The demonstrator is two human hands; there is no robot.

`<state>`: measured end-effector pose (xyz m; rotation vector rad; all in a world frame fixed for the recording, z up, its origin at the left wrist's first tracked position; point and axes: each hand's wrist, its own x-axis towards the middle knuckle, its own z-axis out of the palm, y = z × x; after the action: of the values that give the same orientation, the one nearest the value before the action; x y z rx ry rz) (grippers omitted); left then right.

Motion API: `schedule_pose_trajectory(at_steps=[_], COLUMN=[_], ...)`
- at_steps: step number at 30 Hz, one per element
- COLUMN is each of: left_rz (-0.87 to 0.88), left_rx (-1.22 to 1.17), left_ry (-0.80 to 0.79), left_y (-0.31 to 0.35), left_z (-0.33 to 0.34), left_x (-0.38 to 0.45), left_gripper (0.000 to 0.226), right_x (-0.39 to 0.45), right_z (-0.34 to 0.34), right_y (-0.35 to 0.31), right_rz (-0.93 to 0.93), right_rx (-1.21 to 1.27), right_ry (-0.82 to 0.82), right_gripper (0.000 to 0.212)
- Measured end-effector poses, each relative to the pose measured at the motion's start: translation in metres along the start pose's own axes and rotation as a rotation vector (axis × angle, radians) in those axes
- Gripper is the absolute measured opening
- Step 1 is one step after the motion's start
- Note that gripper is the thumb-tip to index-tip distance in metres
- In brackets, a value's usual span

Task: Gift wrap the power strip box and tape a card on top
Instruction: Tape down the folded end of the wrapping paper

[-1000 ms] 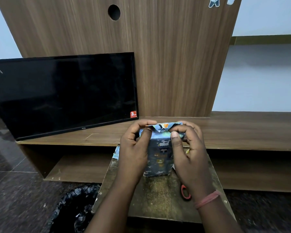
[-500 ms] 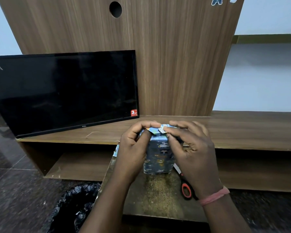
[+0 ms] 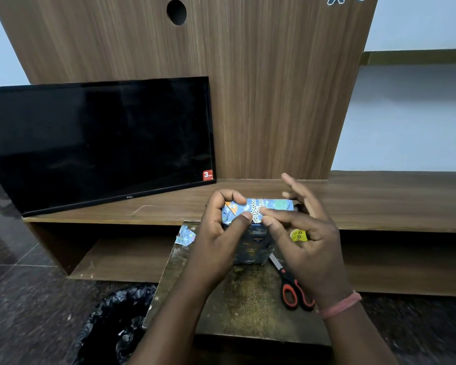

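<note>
From where I sit the wrapping looks nearly finished, with the top end fold of the power strip box being sealed; I see no card on it yet, so I judge that step is still to come.

Nearest me, below my right wrist, the orange-handled scissors lie on the worn board, blades pointing toward the box. My left hand grips the box's left upper corner, fingers curled over the top edge and the thumb pressed on the near face. My right hand is relaxed, fingers mostly straight: the lower fingertips press a speckled strip of tape onto the top fold, while the upper fingers lift clear.

The box stands upright on the board between both hands, covered in blue paper printed with small cartoon figures; the front is smooth and the top flaps are folded flat under the tape. Just behind my right palm a small yellow object peeks out; I cannot tell what it is. Left of my left hand lies a crumpled paper scrap.
</note>
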<state>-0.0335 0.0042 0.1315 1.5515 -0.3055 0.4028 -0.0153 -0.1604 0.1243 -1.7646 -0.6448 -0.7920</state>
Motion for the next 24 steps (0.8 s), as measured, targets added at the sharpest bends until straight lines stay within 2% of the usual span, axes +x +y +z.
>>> schedule_pose_trajectory(at_steps=[2,5,8,12,15,17,19,22,24], left_rz=[-0.011,-0.027,-0.014,0.021,0.058,-0.022,-0.117,-0.201,-0.170], left_rx=[-0.025,-0.039,0.020,-0.016,0.043,-0.014,-0.003,0.053,0.093], left_ry=[-0.018,-0.020,-0.009,-0.049,-0.055,-0.091,-0.086,-0.052,-0.058], left_y=[0.001,-0.002,-0.007,-0.006,-0.008,-0.008,-0.008,-0.018,-0.022], left_z=[0.002,0.005,0.003,0.000,-0.005,-0.007,-0.008,-0.012,-0.016], left_x=[-0.003,-0.003,-0.003,-0.006,-0.004,-0.002,-0.001,-0.003,-0.006], left_gripper=[0.016,0.021,0.023,0.037,0.074,0.098,0.112,0.121,0.116], right_x=[0.002,0.002,0.001,0.004,0.007,0.008,0.007,0.004,0.001], right_z=[-0.001,0.001,0.003,-0.003,-0.005,-0.002,0.002,0.008,0.010], right_y=[-0.002,-0.004,-0.004,-0.014,-0.018,-0.015,-0.011,-0.008,-0.003], right_rz=[0.095,0.244,0.366,0.299,0.253,0.221,0.217,0.231,0.256], right_rx=[0.069,0.173,0.266,0.252,0.320,0.338,0.368,0.378,0.357], right_ry=[-0.010,-0.120,-0.199,-0.269,-0.245,-0.230,-0.228,-0.251,-0.286], right_gripper=[0.029,0.057,0.057,0.056,0.060,0.063,0.066,0.071,0.076])
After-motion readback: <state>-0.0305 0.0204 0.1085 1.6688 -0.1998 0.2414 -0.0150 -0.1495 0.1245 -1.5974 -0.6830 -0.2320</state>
